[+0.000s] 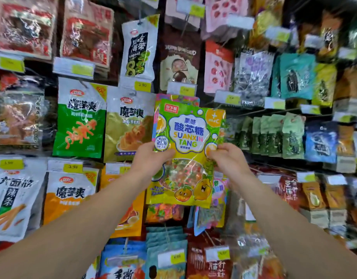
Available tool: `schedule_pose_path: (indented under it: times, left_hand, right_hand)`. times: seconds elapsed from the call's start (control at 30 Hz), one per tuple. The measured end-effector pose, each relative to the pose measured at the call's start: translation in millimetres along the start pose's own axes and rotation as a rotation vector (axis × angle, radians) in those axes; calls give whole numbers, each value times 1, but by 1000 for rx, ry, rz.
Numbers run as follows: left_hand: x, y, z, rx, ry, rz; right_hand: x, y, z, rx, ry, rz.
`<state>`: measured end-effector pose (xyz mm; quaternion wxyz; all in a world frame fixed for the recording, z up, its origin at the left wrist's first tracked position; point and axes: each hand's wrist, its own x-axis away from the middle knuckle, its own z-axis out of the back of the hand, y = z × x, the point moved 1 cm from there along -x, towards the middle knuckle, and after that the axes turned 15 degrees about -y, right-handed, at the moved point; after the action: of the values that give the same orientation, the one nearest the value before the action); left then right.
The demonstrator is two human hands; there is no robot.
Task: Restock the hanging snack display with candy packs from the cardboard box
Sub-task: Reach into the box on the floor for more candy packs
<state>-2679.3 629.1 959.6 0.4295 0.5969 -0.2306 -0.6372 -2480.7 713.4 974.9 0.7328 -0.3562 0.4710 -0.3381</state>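
Both hands hold a green and yellow candy pack [185, 150] up against the hanging snack display [129, 125]. The left hand [153, 156] grips its left edge and the right hand [226, 156] pinches its right edge, just below a price tag [186, 90].

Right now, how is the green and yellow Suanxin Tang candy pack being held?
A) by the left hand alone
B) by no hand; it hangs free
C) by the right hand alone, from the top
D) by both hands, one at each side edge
D: the left hand and right hand each grip a side edge of the candy pack.
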Motion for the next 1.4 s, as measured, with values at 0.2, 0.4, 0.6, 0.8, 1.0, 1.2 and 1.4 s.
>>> schedule_pose_path:
  times: [0.2,0.4,0.6,0.8,1.0,1.2,1.4]
  left_hand:
    - [-49,-12,-34,-83,59,62]
    - [-88,-11,-55,-169,83,86]
    - [-117,-11,-65,-205,104,78]
    - [-142,-11,-68,-274,62,91]
    - [-160,2,-81,-260,96,70]
    - [-187,8,-95,-216,98,95]
    - [-205,10,-102,-269,149,137]
  right_hand:
    - [-59,-7,70,474,167,163]
    - [-126,-23,111,752,189,316]
    - [-164,-35,128,926,137,414]
    - [-195,-39,138,991,126,466]
    - [-206,-55,152,823,213,534]
    - [-208,-54,150,825,241,542]
    - [-213,-54,152,837,221,565]
